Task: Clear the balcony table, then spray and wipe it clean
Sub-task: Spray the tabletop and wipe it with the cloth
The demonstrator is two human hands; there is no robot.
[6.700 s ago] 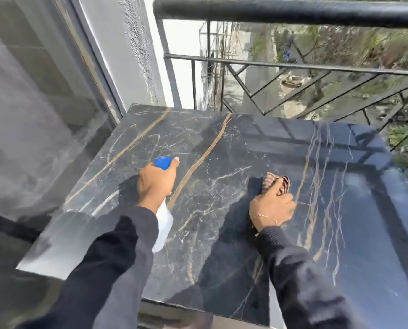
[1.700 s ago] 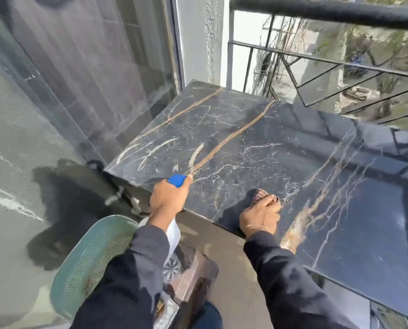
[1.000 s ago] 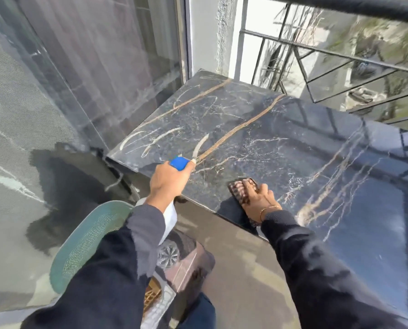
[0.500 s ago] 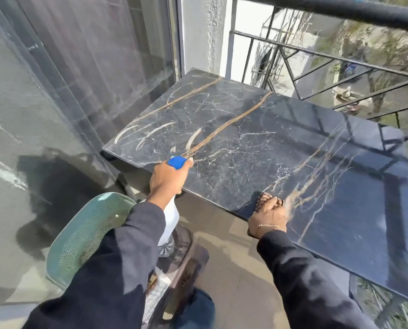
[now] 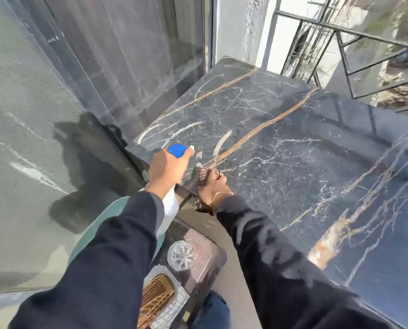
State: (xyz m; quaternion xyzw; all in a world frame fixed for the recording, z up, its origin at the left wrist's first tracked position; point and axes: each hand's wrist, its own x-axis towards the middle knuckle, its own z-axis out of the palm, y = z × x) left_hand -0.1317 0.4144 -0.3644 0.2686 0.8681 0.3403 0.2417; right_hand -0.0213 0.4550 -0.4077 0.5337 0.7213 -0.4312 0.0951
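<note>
Cloth [image 5: 201, 178] at table [image 5: 293, 148] edge (near).

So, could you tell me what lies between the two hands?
Only bare table edge, in the head view, between left hand and right hand.

Spray bottle [image 5: 171, 205] nozzle hidden (left hand [image 5: 166, 168] covers it).
</note>
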